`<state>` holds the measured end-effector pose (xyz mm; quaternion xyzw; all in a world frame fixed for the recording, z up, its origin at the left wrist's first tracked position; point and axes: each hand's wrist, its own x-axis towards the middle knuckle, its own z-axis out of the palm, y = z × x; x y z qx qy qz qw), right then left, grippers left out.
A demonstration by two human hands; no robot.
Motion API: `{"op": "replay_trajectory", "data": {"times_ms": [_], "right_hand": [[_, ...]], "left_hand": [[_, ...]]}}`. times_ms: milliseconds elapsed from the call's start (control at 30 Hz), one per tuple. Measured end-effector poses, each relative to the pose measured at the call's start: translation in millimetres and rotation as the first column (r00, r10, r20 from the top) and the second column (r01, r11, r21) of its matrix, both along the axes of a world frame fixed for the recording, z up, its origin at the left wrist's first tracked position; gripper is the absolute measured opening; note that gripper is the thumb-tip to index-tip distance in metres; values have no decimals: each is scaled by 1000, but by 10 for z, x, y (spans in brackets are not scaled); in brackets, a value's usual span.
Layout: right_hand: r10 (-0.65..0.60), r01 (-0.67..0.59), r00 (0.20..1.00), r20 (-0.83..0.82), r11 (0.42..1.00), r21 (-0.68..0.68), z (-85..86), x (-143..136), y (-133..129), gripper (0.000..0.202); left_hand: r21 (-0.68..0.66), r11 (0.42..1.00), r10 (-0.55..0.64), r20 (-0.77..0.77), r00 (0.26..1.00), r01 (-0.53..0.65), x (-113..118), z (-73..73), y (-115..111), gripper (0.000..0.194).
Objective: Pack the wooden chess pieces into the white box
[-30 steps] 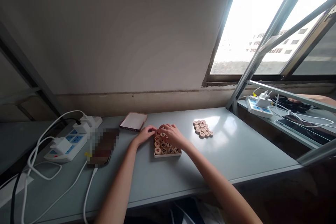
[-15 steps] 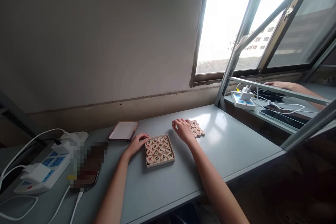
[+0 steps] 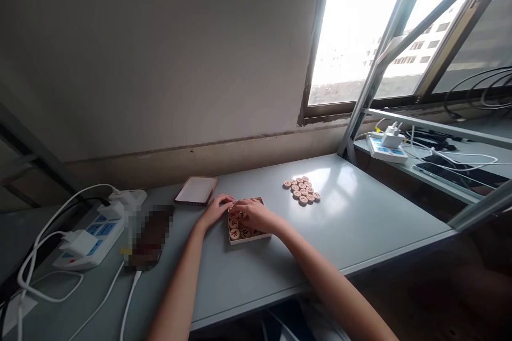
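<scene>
The shallow open box (image 3: 250, 240) holds round wooden Chinese chess pieces (image 3: 234, 233) with red or dark characters. My left hand (image 3: 215, 212) lies at the box's left side, fingers stretched out and fingertips touching its upper left corner. Over the box reaches my right hand (image 3: 255, 214), its fingers bent together down on a chess piece at the upper left; the fingers largely cover that piece. The same hand hides most of the box's right half. Further right, a cluster of loose Chinese chess pieces (image 3: 303, 190) lies flat on the grey desk (image 3: 340, 224).
The box lid (image 3: 196, 190) lies upturned behind my left hand. On the left are a power strip (image 3: 86, 245) with plugs and white cables, and a partly blurred phone (image 3: 150, 240). A metal bed frame (image 3: 372, 80) stands at right, before another power strip (image 3: 386, 149) and a tablet-like device (image 3: 460, 173).
My right hand has moved left from beside the loose chess pieces to over the box. My left hand stays at the box's corner. The view has turned slightly; the other person's arm at right is gone.
</scene>
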<state>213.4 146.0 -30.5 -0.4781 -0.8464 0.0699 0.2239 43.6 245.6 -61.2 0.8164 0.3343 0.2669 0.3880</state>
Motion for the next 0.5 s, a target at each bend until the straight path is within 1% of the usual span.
{"op": "replay_trajectory", "data": {"times_ms": [67,167,333,367,433,500], "right_hand": [[-20,20,1000,9,1000,1,-30,-61,-22,31],[-83,83,997,10,997,13,-54,-63,-21,24],[-115,116,993,-17,993,37,-7,11,25,17],[-142,144,990,-24,988,54,15,52,32,16],[-245,247,969,-30,964,98,58,182,36,16],[-400,398,916,-13,907,140,79,376,21,15]], "left_hand": [[5,1000,0,11,1000,0,-1,-11,8,18],[4,1000,-6,13,1000,6,-5,-18,18,17],[-1,1000,-13,4,1000,13,-4,-11,19,17],[-5,1000,-13,6,1000,13,-3,-11,19,17],[-15,1000,-16,12,1000,16,-2,-10,18,17],[-26,999,-24,15,1000,25,-2,-9,16,17]]}}
